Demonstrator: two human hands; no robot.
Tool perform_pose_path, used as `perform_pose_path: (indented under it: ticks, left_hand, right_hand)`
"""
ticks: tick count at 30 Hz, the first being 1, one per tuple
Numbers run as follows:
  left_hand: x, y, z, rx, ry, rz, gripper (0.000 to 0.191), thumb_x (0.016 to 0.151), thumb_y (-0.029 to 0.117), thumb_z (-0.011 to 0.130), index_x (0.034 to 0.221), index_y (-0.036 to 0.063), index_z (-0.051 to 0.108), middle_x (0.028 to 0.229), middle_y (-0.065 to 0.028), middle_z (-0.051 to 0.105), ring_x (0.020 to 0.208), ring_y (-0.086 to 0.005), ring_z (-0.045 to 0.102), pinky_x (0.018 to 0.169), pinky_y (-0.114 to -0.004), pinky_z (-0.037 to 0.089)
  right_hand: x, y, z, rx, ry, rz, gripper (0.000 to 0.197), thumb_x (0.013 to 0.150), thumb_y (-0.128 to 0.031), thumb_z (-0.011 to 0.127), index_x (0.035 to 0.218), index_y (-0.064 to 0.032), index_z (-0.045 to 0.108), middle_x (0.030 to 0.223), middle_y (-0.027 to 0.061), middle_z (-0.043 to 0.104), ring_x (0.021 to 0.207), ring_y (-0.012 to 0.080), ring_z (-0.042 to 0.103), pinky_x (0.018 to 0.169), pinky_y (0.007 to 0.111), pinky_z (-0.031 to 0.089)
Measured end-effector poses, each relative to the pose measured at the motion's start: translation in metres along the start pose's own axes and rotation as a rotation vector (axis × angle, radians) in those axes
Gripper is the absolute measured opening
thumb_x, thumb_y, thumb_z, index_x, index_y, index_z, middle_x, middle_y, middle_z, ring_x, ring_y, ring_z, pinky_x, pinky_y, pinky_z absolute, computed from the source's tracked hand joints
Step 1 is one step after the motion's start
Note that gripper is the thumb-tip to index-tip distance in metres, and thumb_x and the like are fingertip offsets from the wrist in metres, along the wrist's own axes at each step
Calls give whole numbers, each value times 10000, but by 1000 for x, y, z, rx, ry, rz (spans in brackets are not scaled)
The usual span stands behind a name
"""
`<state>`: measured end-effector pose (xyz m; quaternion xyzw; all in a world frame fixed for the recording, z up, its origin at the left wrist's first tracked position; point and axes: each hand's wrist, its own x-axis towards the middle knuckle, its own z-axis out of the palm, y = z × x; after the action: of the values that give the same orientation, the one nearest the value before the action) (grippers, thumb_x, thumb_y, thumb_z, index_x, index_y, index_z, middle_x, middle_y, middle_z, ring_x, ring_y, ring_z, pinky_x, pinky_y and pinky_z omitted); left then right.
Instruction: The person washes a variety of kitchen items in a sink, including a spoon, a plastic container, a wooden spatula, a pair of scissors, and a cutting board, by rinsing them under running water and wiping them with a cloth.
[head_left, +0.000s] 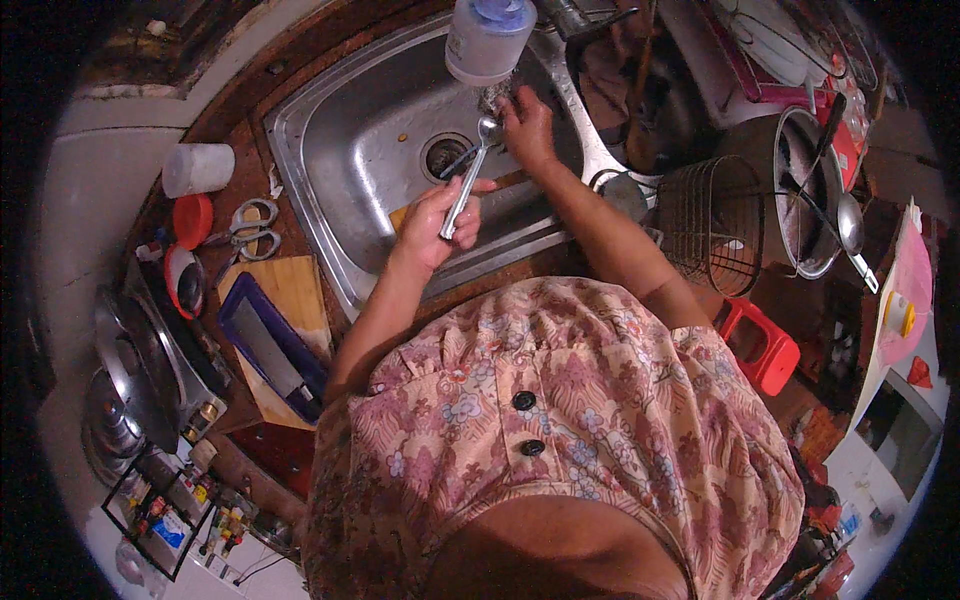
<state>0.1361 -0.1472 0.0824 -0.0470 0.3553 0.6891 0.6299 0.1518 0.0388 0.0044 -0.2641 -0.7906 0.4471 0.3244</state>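
My left hand (441, 219) grips a metal spoon (466, 180) by its handle over the stainless steel sink (337, 112). The spoon slants up and to the right, its bowl close to the fingers of my right hand (529, 129). Those fingers are curled under a translucent, blue-topped tap filter (487, 45). A grey speckled patch between filter and fingers could be running water or a scouring pad; I cannot tell. Beyond the spoon lies the drain (447, 155), crossed by a thin bluish stick. Part of a yellow object shows behind my left hand.
Scissors (255, 231), a white container (198, 169), a red lid (193, 221) and a purple-framed grater-like tool (270, 349) on a wooden board (300, 285) stand left. At right are a wire basket (709, 225), a large metal pot (806, 191), a ladle (851, 225) and a red plastic stool (765, 352).
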Motion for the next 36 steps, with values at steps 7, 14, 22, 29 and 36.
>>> perform_pose_path:
  ticks: [7, 14, 22, 29, 36]
  left_hand:
    - [19, -10, -24, -228, -42, -26, 229, 912, 253, 443, 919, 31, 499, 558, 17, 393, 431, -88, 351, 394, -214, 270]
    - [21, -4, -18, 404, 268, 236, 107, 883, 151, 483, 809, 74, 471, 564, -3, 449, 412, -99, 393, 368, -253, 307]
    - [36, -13, -3, 1318, 386, 562, 101, 834, 116, 502, 800, 26, 471, 554, -60, 474, 493, -155, 483, 480, -310, 397]
    - [35, -9, 7, 965, 393, 214, 102, 870, 130, 479, 907, 46, 524, 602, 22, 451, 513, -76, 434, 472, -238, 363]
    - [35, -22, -18, 1205, 336, 441, 92, 865, 120, 477, 861, 39, 520, 587, 11, 460, 456, -64, 410, 409, -230, 328]
  right_hand:
    - [2, -1, -1, 508, 51, 807, 210, 823, -182, 553, 764, 18, 532, 649, 97, 572, 580, 275, 567, 529, 394, 427]
    - [-11, -10, -21, 164, -135, 124, 303, 831, -265, 579, 841, 34, 528, 675, 97, 535, 635, 201, 521, 608, 311, 430]
    - [15, -26, -9, 91, -65, 116, 292, 873, -258, 497, 867, 25, 431, 658, 178, 519, 601, 304, 559, 540, 448, 401]
    - [-20, -47, -3, -157, -35, -37, 190, 827, -184, 528, 891, -14, 471, 893, 257, 523, 803, 436, 499, 669, 487, 402]
    - [-9, -13, 8, -116, -104, 160, 192, 856, -228, 512, 852, -35, 517, 710, 146, 552, 597, 348, 524, 554, 409, 414]
